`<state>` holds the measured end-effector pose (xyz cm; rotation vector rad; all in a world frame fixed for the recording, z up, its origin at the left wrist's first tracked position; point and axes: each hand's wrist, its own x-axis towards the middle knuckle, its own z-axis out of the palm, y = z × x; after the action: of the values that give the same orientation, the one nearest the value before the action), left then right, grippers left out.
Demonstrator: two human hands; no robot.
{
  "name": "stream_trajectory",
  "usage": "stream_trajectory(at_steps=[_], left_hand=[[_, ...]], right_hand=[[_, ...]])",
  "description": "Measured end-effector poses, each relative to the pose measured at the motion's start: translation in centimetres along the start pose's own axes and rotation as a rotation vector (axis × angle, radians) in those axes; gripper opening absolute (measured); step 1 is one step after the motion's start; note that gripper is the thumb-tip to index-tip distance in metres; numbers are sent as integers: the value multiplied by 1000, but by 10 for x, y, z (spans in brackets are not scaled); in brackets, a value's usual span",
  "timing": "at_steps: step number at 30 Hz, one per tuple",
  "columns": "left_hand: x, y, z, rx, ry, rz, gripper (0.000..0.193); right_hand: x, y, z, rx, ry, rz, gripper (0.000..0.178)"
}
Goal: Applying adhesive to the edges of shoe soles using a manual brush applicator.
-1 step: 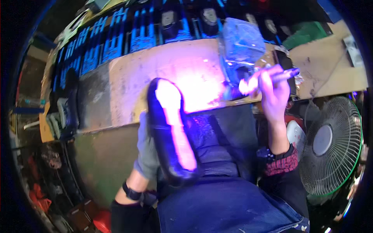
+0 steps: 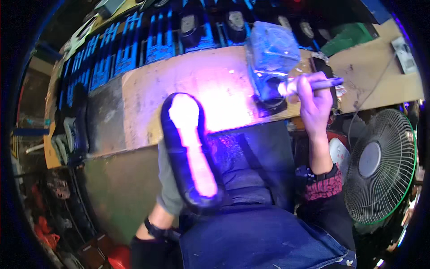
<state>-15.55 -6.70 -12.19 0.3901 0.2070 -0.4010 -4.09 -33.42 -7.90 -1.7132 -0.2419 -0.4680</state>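
My left hand (image 2: 169, 181), in a grey glove, is closed around the far side of a black shoe (image 2: 168, 134). The shoe is held with its underside up above my lap, toe pointing away. A pale strip along that underside glows white and pink under strong purple light. Pinched in my right hand (image 2: 316, 101) is a brush (image 2: 324, 84), its pale bristle end pointing left. This end is beside a dark opening (image 2: 271, 85) at the near foot of a block wrapped in blue plastic (image 2: 274, 47); whether they touch, I cannot tell.
A brown board (image 2: 148, 85) covers the bench before me. Behind it runs a blue rack (image 2: 159, 47) carrying several dark shoes (image 2: 236, 26). A green-rimmed fan (image 2: 380, 166) stands close to my right arm. Green cloth (image 2: 349, 38) lies at the back right.
The shoe has shifted slightly left in the picture, and so has the background, though less. The brush end, smeared before, is sharper and a little higher. Both holds are unchanged.
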Motion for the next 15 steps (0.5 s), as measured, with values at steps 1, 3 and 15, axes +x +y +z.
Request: stream_trajectory(at_steps=[1,3,15], left_hand=[[0,-5,1,-11,-19,12,54],[1,-18,-6,-40,-46,16,54],[-7,-41,-15,128,223,108,53]], right_hand=[[8,13,-13,-206,-28,-40,16],[13,39,-26,-562,-71,-233,19],[-23,28,-15,138,-124,123,10]])
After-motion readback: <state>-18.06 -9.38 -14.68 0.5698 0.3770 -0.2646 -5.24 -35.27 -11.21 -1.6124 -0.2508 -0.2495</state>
